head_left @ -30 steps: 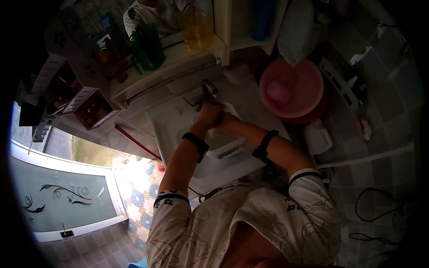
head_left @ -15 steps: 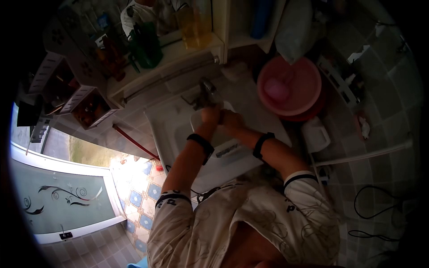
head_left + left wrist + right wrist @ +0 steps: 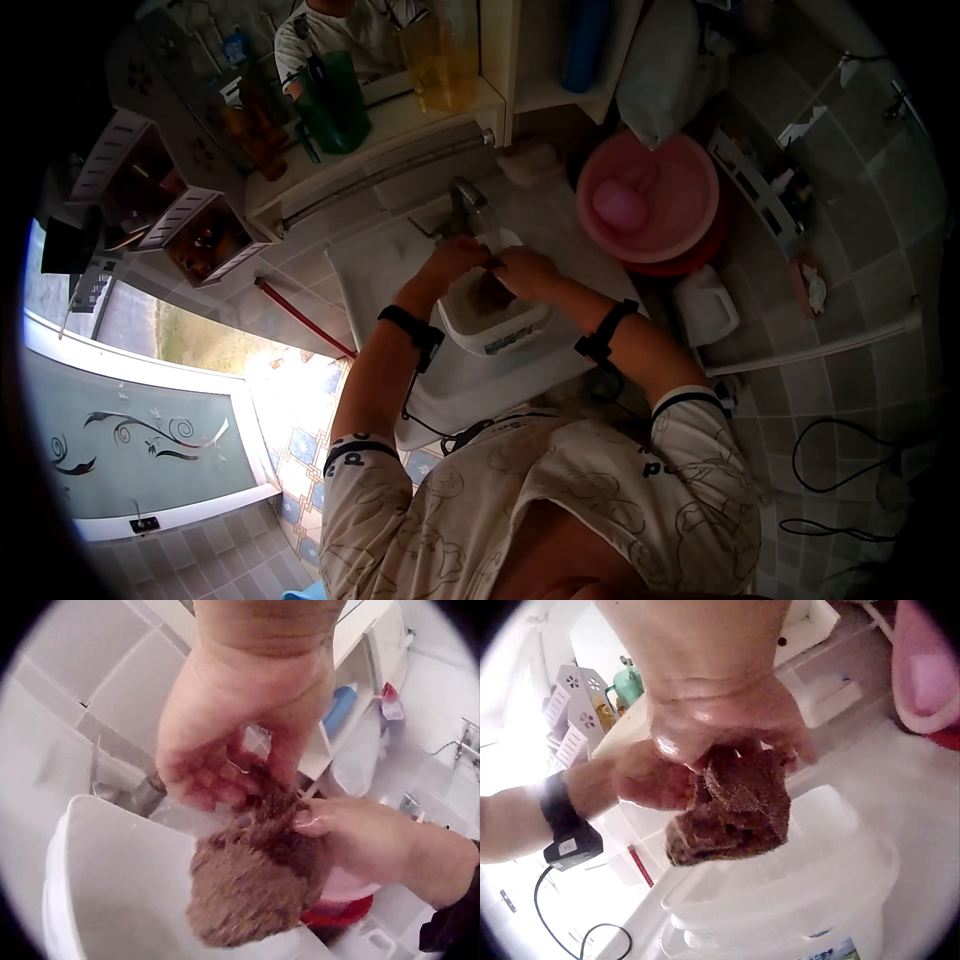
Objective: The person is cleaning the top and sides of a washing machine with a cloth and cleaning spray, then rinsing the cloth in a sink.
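The left hand and right hand half hide the brown cloth — white tub cropped below.

One left hand, one right hand, one brown cloth; one white tub below the grip, one tap beyond.

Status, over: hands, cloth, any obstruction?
Left hand and right hand both grip the brown cloth, bunched. Cloth held above the white tub. Faucet just beyond, nothing blocking.
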`<state>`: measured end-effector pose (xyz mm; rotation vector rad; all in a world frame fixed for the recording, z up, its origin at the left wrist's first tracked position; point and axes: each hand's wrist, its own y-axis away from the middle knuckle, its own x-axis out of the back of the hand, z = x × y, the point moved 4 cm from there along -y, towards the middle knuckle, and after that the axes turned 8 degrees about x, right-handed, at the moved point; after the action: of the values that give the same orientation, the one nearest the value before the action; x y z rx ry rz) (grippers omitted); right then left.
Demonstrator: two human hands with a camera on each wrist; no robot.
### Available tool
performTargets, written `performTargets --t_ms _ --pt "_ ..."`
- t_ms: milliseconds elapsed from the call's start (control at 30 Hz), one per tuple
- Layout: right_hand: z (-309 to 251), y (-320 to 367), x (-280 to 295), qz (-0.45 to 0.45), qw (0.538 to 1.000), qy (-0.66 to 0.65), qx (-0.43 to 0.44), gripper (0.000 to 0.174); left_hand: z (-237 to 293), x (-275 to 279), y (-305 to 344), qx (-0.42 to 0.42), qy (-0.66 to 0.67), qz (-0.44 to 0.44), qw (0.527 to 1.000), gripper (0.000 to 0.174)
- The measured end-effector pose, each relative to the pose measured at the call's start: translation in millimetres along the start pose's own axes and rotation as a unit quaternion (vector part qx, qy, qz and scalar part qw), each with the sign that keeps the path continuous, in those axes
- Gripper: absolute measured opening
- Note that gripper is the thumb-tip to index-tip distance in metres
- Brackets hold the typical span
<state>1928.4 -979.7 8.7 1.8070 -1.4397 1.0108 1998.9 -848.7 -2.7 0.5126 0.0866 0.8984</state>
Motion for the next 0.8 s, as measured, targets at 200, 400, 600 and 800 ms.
performTargets --t_ms 200,400,600,800 --pt "15 -2 -2 0.039 0.974 -0.219 0.04 0.036 22 5 22 -0.022 -0.047 -0.067 0.996 0.029" --pt "3 6 18 -0.044 0.96 -0.276 -0.01 0.036 37 12 32 -0.05 -0.091 -0.022 0.994 0.031" --pt "23 5 -1 0.17 0.919 -0.353 0.032 0.035 44 4 35 -0.041 0.024 -0.025 0.999 0.03" --pt "1 14 -3 -0.012 0.989 -0.134 -0.068 0.037 59 16 29 -0.07 0.035 -0.009 0.997 0.03"
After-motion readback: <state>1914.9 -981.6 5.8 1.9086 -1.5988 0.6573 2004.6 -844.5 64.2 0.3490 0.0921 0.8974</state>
